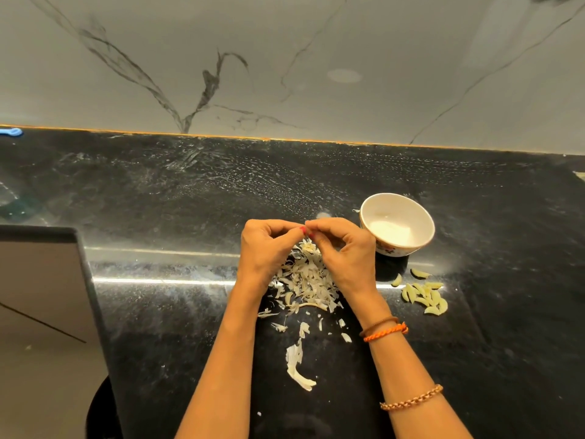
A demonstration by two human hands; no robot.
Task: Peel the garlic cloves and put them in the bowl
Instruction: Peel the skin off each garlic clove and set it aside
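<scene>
Head view shows the person's left hand (269,248) and right hand (342,248) raised together above the black countertop (190,201), fingertips meeting at the top. Both hands have curled fingers that pinch something small between them — most likely a garlic clove being peeled, but the clove itself is hidden by the fingers, so this is only a judgement.

To do this step well, the person should hold the clove firmly with one hand and pull the dry skin off with the nails of the other, starting from the root end, so that the skin comes away in strips and falls on the pile of garlic skins (304,280) directly under the hands.

The white bowl (397,224) stands just beside the right hand, a little farther from the person, and it looks to hold no garlic. The peeled cloves (424,296) lie in a small heap on the countertop, to the right of the right wrist and nearer than the bowl — they are not yet in it.
</scene>
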